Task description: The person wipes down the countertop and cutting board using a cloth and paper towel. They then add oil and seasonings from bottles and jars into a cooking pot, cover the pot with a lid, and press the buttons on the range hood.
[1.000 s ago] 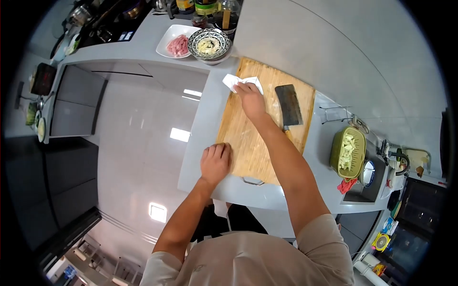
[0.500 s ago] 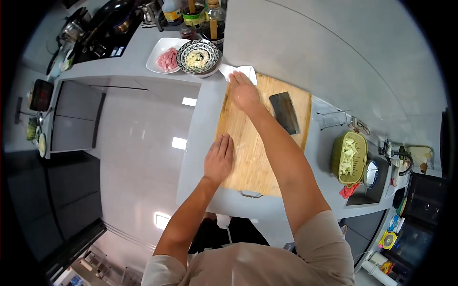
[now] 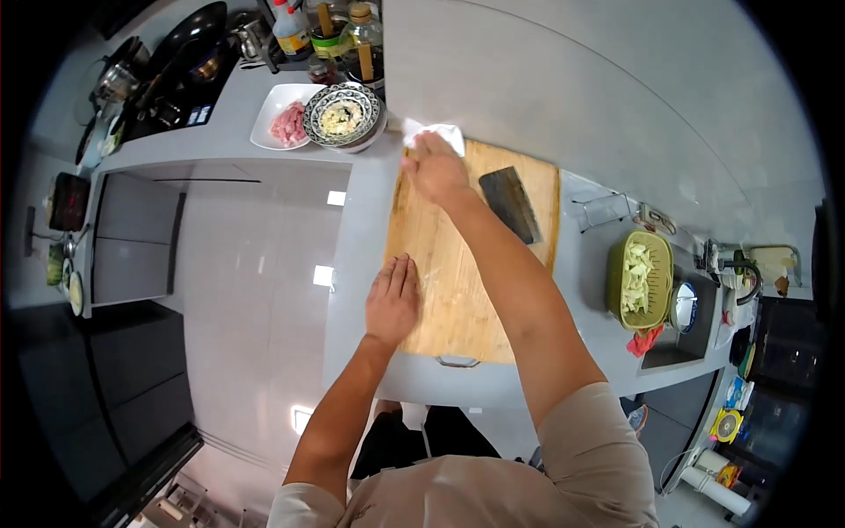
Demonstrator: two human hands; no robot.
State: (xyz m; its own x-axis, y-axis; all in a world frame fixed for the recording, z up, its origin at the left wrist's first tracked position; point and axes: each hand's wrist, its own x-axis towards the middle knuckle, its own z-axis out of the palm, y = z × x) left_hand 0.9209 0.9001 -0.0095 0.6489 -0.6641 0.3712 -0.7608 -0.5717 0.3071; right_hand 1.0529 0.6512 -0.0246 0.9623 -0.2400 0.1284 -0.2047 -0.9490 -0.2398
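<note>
A wooden cutting board (image 3: pixel 458 290) lies on the grey counter. My left hand (image 3: pixel 393 301) rests flat on the board's near left edge, fingers together. At the board's far left corner my right hand (image 3: pixel 433 169) presses a white cloth (image 3: pixel 436 135), which pokes out beyond my fingers. A dark cleaver (image 3: pixel 509 202) lies flat on the board to the right of my right forearm.
A patterned bowl of chopped food (image 3: pixel 343 114) and a white plate of pink meat (image 3: pixel 282 125) stand just left of the cloth. Bottles (image 3: pixel 330 26) and a stove with pans (image 3: pixel 180 62) lie beyond. A green basket of cut vegetables (image 3: pixel 640 280) sits by the sink (image 3: pixel 682 339).
My right hand has slid the cloth from mid-board toward the far left corner. My left hand stayed pressed on the board's near edge. The view shifted slightly.
</note>
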